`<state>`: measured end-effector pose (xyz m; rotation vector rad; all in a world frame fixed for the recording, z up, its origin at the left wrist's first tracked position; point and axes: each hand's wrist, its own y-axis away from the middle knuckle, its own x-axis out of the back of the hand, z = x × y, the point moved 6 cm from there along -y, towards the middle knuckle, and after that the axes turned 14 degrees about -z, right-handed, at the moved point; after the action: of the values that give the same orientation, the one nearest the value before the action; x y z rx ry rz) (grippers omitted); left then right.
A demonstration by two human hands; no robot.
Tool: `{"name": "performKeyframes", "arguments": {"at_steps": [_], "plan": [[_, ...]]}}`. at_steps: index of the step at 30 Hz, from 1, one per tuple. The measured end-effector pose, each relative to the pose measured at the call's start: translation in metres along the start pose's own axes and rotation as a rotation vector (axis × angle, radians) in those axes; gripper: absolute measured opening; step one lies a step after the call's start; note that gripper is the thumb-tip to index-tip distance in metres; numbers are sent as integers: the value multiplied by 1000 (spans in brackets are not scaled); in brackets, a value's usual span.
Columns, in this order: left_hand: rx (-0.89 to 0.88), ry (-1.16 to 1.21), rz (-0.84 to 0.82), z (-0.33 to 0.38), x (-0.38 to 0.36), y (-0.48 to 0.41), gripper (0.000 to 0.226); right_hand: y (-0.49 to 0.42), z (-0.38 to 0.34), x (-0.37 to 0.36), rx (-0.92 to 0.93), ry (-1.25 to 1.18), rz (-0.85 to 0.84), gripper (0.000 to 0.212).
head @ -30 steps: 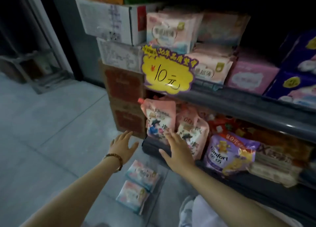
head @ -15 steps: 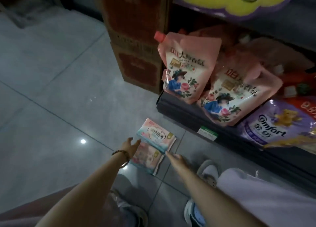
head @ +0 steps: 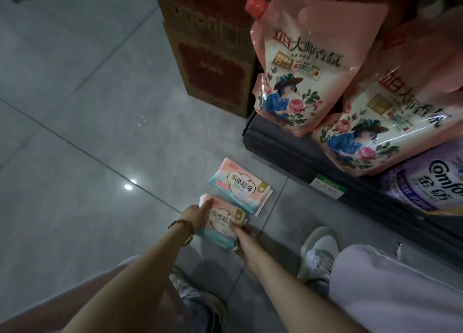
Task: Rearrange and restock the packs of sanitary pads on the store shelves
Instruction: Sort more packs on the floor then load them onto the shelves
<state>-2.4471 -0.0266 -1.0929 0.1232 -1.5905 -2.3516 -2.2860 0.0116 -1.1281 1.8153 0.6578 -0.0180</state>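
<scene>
Head view: near pack (head: 223, 220) and far pack (head: 240, 185) lie side by side on the floor (head: 87, 157) beside the shelf (head: 288, 152), likely staged for restocking. Left hand (head: 198, 213) grips the near pack's left edge; right hand (head: 241, 232) meets its right edge, grip too blurred to tell, probably bracing a lift

Count: 2 pad packs (head: 240, 185) (head: 220, 230), 2 pink pouches (head: 304, 64) (head: 390, 122), 1 purple Comfort bag (head: 423, 182), 2 cartons (head: 200, 4) (head: 215, 67), 1 shelf tag (head: 328, 191), 2 hands (head: 196, 215) (head: 244, 235), 2 shoes (head: 318, 257) (head: 200, 307), 1 bracelet (head: 183, 226).
</scene>
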Motion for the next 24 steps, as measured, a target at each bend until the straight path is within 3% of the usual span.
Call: {"name": "performKeyframes", "arguments": {"at_steps": [3,5,11,14,16,18,20,21,22,24], "plan": [[-161,-19,49,29,3,12,38,5,-18,-4,146,-30,-62,46],[-279,-46,95,55,6,18,45,4,-38,-3,236,-45,-60,53],[-400,-210,-17,113,1,0,55,-9,-103,11,422,-5,63,26],[-364,-322,-7,111,1,-24,66,-28,-103,21,403,137,171,27],[-298,-374,38,93,11,-61,86,-29,-102,29,377,222,336,51],[-267,-323,38,83,19,-78,93,-29,-102,34,304,337,469,88],[-213,-219,-18,93,13,-56,80,-35,-99,37,179,353,469,123],[-180,-195,-50,94,10,-53,66,-40,-97,37,158,278,406,127],[-163,-213,-73,93,7,-57,51,-45,-97,37,175,197,327,112],[-159,-176,-89,91,4,-63,39,-45,-99,30,185,99,171,56]]}}
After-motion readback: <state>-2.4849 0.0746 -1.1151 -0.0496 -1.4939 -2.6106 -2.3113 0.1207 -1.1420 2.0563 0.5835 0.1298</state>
